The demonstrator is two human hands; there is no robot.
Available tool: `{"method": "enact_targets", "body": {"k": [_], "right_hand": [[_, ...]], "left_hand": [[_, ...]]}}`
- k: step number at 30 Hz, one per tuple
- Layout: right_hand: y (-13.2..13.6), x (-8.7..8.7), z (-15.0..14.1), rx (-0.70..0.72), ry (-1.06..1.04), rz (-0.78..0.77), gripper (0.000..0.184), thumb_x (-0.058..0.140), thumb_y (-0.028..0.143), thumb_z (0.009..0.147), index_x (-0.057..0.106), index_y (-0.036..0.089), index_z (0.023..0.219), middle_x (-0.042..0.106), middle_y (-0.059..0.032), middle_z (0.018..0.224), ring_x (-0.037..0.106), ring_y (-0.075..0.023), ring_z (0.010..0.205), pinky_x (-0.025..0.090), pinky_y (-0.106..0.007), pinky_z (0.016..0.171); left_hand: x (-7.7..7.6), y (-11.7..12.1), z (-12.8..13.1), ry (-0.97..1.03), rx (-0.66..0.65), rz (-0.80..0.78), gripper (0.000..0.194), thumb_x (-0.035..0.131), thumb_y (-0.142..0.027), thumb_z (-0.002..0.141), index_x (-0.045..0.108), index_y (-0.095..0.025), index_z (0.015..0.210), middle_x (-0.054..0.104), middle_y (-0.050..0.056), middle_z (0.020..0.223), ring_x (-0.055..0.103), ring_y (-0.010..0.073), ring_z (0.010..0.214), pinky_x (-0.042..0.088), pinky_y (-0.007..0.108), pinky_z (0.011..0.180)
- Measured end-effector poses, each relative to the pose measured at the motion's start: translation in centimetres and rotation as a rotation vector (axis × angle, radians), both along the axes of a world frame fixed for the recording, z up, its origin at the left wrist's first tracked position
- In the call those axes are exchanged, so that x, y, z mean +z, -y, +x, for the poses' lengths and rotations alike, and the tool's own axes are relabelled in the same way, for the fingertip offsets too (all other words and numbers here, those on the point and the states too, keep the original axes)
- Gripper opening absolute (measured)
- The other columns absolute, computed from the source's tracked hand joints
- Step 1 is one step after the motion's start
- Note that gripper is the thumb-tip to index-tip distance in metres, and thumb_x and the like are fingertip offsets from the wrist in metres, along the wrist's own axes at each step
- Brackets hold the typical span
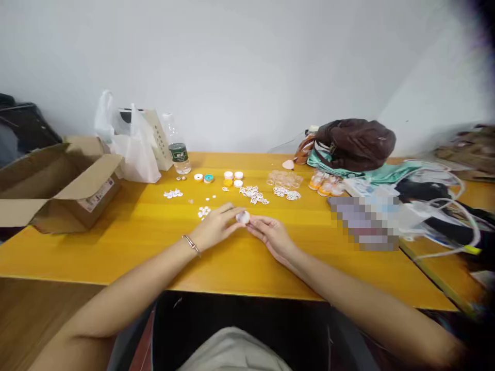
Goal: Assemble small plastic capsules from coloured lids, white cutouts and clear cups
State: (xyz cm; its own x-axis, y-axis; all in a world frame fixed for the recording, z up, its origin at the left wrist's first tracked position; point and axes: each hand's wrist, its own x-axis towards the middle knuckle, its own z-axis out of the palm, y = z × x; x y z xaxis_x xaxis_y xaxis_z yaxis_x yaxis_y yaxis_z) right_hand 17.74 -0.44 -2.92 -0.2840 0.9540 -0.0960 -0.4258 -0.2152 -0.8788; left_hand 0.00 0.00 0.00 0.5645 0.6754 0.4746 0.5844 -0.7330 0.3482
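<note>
Between my two hands, just above the yellow table (247, 268), is a small round white piece (243, 217), like a little cap or cup. My left hand (219, 224), with a bracelet at its wrist, pinches it from the left between thumb and fingers. From the other side the fingertips of my right hand (273, 236) grip its edge. Several small white pieces (203, 212) lie beside my left hand. Beyond the hands are white perforated pieces (253, 194) and small round white and yellow tubs or spools (233, 179).
An open cardboard box (83, 190) stands at left, near a white plastic bag (137, 149) and a water bottle (178, 152). Clear rings (284, 179) and orange-and-white items (325, 182) lie right of centre. A brown bag (355, 143) and white cables (469, 221) fill the right.
</note>
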Motion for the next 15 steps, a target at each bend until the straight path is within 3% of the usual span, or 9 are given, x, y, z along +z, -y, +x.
{"method": "enact_targets", "body": {"k": [10, 15], "right_hand": [[-0.1, -0.1, 0.2, 0.027, 0.031, -0.053, 0.016, 0.071, 0.025, 0.063, 0.066, 0.017, 0.076, 0.068, -0.0011, 0.085, 0.062, -0.0101, 0.080, 0.047, -0.024, 0.085], [-0.7, -0.1, 0.2, 0.030, 0.134, -0.106, 0.022, 0.071, 0.022, 0.063, 0.061, 0.018, 0.082, 0.068, -0.0011, 0.084, 0.063, -0.0088, 0.072, 0.051, -0.024, 0.078]], "left_hand": [[-0.4, 0.0, 0.2, 0.053, -0.017, -0.005, 0.030, 0.049, -0.030, 0.082, 0.053, -0.018, 0.109, 0.055, 0.005, 0.091, 0.054, 0.0138, 0.082, 0.046, 0.028, 0.076], [-1.0, -0.1, 0.6, 0.062, -0.010, -0.102, 0.028, 0.052, -0.029, 0.080, 0.056, -0.018, 0.106, 0.057, 0.005, 0.092, 0.055, 0.0136, 0.082, 0.044, 0.026, 0.077]]}}
